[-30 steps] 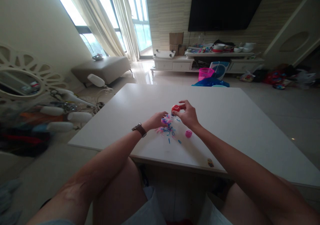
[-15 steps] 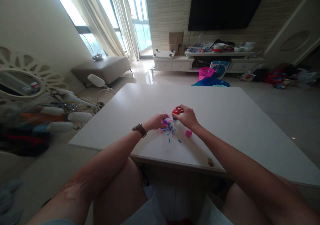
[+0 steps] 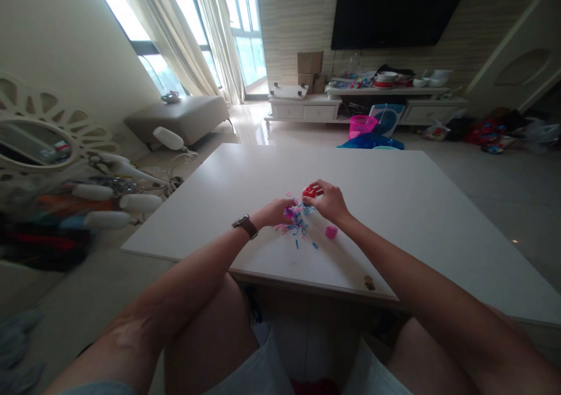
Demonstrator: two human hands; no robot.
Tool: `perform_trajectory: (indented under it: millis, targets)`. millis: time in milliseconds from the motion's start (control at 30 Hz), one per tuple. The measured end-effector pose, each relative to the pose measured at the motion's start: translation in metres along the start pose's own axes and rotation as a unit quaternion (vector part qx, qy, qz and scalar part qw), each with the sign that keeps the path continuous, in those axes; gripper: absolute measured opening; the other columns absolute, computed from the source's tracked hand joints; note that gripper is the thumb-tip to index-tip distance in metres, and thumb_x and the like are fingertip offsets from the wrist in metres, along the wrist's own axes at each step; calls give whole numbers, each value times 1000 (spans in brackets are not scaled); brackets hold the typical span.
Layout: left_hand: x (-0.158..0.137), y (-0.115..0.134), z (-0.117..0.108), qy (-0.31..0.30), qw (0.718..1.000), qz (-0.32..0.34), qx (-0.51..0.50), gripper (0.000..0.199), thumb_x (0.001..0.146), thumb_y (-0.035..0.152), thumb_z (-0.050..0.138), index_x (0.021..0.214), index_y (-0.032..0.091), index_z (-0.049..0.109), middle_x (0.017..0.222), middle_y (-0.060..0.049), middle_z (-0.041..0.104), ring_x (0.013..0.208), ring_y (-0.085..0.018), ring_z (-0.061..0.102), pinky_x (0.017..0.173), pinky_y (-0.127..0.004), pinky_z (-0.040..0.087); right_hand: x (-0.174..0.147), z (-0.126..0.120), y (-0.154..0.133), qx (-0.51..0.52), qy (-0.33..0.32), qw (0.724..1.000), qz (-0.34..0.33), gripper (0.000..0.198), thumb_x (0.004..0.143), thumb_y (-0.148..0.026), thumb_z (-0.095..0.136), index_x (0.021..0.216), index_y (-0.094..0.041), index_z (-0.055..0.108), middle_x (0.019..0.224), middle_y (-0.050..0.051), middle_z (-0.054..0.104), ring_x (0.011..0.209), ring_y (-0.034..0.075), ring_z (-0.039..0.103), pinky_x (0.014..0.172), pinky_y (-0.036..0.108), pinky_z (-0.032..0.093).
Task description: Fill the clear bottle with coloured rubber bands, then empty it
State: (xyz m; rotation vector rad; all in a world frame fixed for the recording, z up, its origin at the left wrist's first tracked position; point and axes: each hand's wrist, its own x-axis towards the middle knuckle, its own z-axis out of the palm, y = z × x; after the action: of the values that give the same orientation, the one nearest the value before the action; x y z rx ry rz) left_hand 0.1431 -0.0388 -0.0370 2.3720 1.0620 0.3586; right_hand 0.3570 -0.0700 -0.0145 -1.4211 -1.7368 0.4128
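Note:
A small, rounded red object (image 3: 308,192), like a little container or lid, is held in the fingers of my right hand (image 3: 328,202), just above the table. Below it and to the left lies a scattered heap of small pink and blue loops (image 3: 299,224), perhaps paper clips. At the heap's left edge my left hand (image 3: 277,212) is closed, a magenta patch at its fingertips; what it grips is too small to name. Right of the heap a round pink piece (image 3: 331,232) rests by my right wrist.
The white table (image 3: 175,219) has a small brown-and-yellow figure (image 3: 369,282) near its front edge. Past its far side are a blue object (image 3: 363,141) and a pink basket (image 3: 362,127). On the left stands a lamp with white shades (image 3: 140,202).
My right hand and the red object have shifted slightly upward from the heap. My left hand stays nearly in place at the loops.

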Motion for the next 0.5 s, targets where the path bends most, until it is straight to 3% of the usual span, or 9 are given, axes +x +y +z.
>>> perform_trajectory:
  millis: [233, 500]
  targets:
    - [2, -2, 2, 2, 1000, 19, -18, 33, 69, 28, 74, 101, 20, 72, 95, -5, 75, 83, -23, 66, 78, -31, 50, 11, -21, -22, 39, 50, 997, -31, 29, 76, -33, 80, 100, -23, 68, 94, 4, 75, 80, 21, 70, 78, 36, 56]
    - [0, 4, -1, -16, 999, 13, 35, 31, 72, 27, 72, 102, 18, 69, 94, -4, 74, 81, -20, 65, 75, -28, 49, -2, -2, 9, -23, 0, 1000, 6, 26, 74, -32, 80, 94, -22, 68, 90, 2, 73, 74, 17, 68, 72, 31, 54]
